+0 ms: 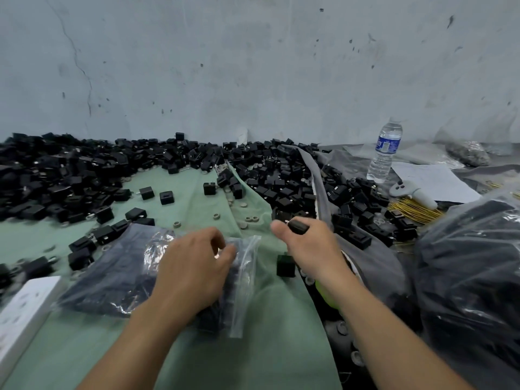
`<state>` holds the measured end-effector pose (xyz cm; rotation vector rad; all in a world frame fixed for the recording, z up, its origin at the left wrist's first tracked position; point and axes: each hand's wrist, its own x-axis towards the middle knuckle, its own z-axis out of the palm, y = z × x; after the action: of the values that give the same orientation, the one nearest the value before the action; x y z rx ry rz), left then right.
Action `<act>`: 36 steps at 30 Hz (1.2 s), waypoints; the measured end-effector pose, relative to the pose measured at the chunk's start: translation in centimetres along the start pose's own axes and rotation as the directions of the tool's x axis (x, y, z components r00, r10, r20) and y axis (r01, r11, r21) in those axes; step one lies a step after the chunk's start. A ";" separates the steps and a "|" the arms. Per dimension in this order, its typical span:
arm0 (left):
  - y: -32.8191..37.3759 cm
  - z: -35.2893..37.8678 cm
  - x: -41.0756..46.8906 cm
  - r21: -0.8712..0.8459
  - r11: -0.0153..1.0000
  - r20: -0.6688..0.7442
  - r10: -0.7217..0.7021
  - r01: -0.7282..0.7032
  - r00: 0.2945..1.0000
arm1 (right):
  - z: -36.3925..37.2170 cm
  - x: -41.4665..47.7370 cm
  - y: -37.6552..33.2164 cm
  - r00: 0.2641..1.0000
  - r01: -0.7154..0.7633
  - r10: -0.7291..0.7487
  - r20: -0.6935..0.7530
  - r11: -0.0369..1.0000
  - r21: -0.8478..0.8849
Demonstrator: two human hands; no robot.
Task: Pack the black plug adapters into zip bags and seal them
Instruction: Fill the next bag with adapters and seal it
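Left hand point(194, 273) pinching zip bag point(242, 280) mouth on green cloth point(270, 333), right hand point(306, 243) apart, gripping one adapter point(298, 226), adapter pile point(70, 175) behind

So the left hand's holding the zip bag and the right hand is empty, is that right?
Not quite. The head view shows the right hand gripping a black plug adapter, so it is not empty. The left hand does hold the zip bag.
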<state>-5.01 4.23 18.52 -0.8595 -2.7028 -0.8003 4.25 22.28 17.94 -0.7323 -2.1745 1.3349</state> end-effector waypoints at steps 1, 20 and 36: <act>0.6 0.1 -0.6 0.048 0.998 -0.013 0.038 -0.037 0.999 | 0.5 -0.8 -0.3 0.998 -0.056 0.054 0.017 0.989 0.138; 0.0 -0.7 -1.8 0.249 0.962 -0.054 -0.099 0.109 0.994 | 2.7 -3.2 -0.6 0.935 -0.012 0.026 0.355 0.999 -0.041; -0.1 -0.4 -2.0 0.251 0.960 -0.069 -0.107 0.121 0.992 | 1.9 -2.8 -0.8 0.878 -0.242 -0.062 0.475 0.799 0.550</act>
<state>-3.47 3.03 18.14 -0.6194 -2.7468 -0.4729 4.97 18.92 17.60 -0.2704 -1.8496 2.3008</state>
